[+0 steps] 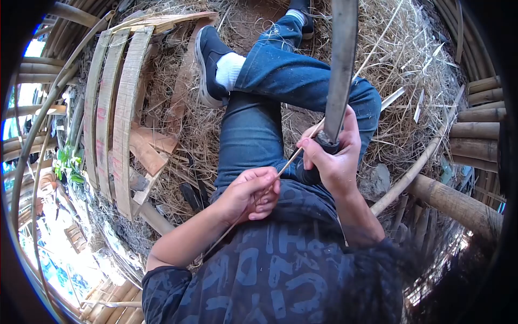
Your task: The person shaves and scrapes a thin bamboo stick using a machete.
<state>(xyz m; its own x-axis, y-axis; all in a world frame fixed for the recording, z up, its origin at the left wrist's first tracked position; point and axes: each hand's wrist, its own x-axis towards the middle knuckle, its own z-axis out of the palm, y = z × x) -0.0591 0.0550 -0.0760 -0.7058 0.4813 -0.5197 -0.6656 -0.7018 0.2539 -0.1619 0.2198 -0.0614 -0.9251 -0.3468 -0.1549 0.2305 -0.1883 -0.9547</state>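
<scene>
Head view: strawy ground (pixel 402 73), bamboo poles (pixel 456 206); left fingers (pixel 267 174) pinch a strip (pixel 292 160); right fingers (pixel 315 153) clasp a knife (pixel 340 70).

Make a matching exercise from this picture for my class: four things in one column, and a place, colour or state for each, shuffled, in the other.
Column one
1. Blade
2. Thin strip
3. Nearer sock
4. Wooden planks

Column two
A. White
B. Side by side, at the left of the picture
C. Pointing away from the body, rising out of the right hand
D. Running through the fingers of the left hand

Right pairs: 1-C, 2-D, 3-A, 4-B
</scene>
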